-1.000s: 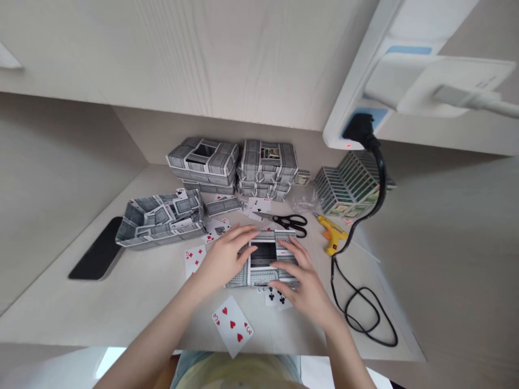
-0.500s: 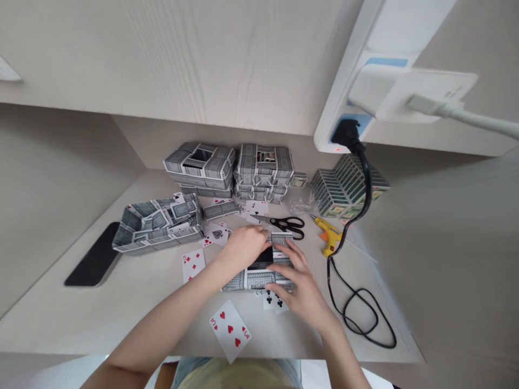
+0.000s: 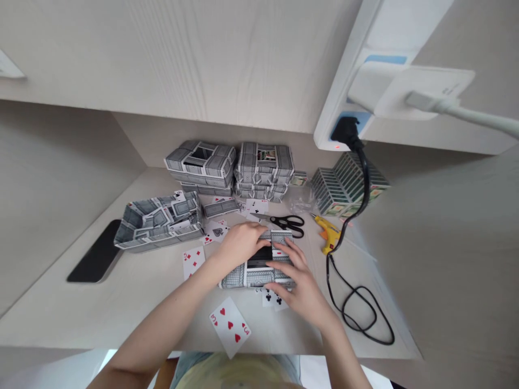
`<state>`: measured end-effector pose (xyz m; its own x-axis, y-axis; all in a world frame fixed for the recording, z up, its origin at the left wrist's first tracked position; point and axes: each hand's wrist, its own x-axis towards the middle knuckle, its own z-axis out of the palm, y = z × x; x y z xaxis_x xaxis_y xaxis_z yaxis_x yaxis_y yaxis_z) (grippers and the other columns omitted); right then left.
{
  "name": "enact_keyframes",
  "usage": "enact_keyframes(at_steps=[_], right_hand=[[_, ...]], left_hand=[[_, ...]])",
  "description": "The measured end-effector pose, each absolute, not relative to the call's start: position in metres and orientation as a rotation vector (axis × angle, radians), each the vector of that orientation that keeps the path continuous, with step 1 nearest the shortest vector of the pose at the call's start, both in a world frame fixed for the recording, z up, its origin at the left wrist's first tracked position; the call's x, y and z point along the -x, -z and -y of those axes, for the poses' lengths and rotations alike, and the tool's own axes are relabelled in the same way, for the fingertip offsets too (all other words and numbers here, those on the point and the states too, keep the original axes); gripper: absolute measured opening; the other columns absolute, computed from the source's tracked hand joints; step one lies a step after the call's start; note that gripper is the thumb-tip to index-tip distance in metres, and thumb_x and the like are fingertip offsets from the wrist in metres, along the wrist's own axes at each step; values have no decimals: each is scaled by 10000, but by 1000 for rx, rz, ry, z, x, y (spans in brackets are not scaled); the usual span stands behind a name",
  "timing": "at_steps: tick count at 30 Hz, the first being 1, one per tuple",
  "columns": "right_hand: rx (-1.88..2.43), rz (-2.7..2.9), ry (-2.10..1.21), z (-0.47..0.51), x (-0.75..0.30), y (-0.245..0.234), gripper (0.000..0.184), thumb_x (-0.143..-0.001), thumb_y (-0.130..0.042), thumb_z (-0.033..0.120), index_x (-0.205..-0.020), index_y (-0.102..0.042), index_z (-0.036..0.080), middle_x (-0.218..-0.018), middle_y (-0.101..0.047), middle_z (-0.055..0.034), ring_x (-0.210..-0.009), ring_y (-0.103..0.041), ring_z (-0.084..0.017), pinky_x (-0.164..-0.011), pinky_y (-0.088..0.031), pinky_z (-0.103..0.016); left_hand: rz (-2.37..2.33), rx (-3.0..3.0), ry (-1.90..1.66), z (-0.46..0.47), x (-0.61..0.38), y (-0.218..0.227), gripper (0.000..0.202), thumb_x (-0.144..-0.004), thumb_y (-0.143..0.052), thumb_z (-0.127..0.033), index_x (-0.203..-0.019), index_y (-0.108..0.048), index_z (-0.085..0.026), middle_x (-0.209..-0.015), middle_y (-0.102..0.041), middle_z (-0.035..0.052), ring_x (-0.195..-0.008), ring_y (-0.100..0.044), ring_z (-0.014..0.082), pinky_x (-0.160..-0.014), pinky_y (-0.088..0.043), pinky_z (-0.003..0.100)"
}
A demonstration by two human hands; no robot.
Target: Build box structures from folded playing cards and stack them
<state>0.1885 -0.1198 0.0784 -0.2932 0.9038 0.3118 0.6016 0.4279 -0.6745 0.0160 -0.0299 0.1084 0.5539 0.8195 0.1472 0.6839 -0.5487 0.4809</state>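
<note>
**Left grip** [image 3: 240, 246]: closed on the card box, palm down, fingers across its top edge beside the dark opening.

**Right grip** [image 3: 298, 283]: closed on the same box, fingers curled over its right side and near edge.

**Card box** [image 3: 257, 279]: between both grips, flat on the tabletop [image 3: 121, 308]. Walls are card backs in a grey pattern, with a dark rectangular window [image 3: 259, 256] in the top.

**Why held so:** likely two-sided pressure to keep the walls squared. Inner joins are hidden by the fingers.

**Ahead of grips:** two stacked card blocks [image 3: 200, 162] with similar windows, set back against the wall, likely parked out of the work area. Scissors [image 3: 286, 222] lie just past the right grip.

**Left of grips:** open card tray [image 3: 158, 221], loose spade card [image 3: 217, 231], five of diamonds [image 3: 193, 262], black slab [image 3: 95, 259], maybe a phone.

**Right of grips:** yellow glue gun [image 3: 326, 233], black cord [image 3: 357, 302] looped beside it, green-patterned card block [image 3: 348, 183] further back.

**Near side of grips:** three of hearts [image 3: 230, 327] and club cards [image 3: 271, 298], the latter just under the box edge.
</note>
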Motion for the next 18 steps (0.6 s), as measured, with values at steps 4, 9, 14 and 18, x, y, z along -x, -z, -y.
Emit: enact_keyframes(at_steps=[4, 9, 14, 18], right_hand=[[1268, 1942, -635, 121, -191, -80, 591, -722, -664, 396, -1272, -469, 310, -1367, -405, -68, -1323, -255, -293, -1048, -278, -513], [1285, 1704, -740, 126, -203, -67, 912, -636, -732, 411, -1395, -246, 271, -1452, -271, -91, -1338, -224, -286, -1078, -215, -486], [1357, 1580, -1004, 133, -217, -35, 1111, -558, -784, 383, -1425, -102, 250, -1469, -229, -114, -1322, -271, -275, -1077, -212, -470], [1448, 1544, -1009, 135, -218, -23, 899, -637, -729, 368, -1391, -259, 225, -1376, -415, -114, -1248, -405, -270, -1041, -304, -452]], left_hand=[[-1234, -2263, -726, 32, -2, -112, 326, -804, -531, -397, -1078, -610, -238, -1113, -631, 37, -1036, -571, 200, -929, -422, 332], [-1471, -1746, -1057, 48, 39, -109, 374, -833, -455, -432, -1092, -589, -199, -1169, -601, 64, -1071, -558, 199, -961, -412, 365], [-1376, -1419, -931, 90, 66, -88, 740, -614, -708, -358, -1275, -436, -164, -1358, -430, 133, -1211, -450, 268, -1005, -378, 412], [-1294, -1453, -711, 117, 62, -69, 892, -539, -740, -181, -1342, -356, -226, -1357, -440, 92, -1184, -481, 261, -1018, -370, 412]])
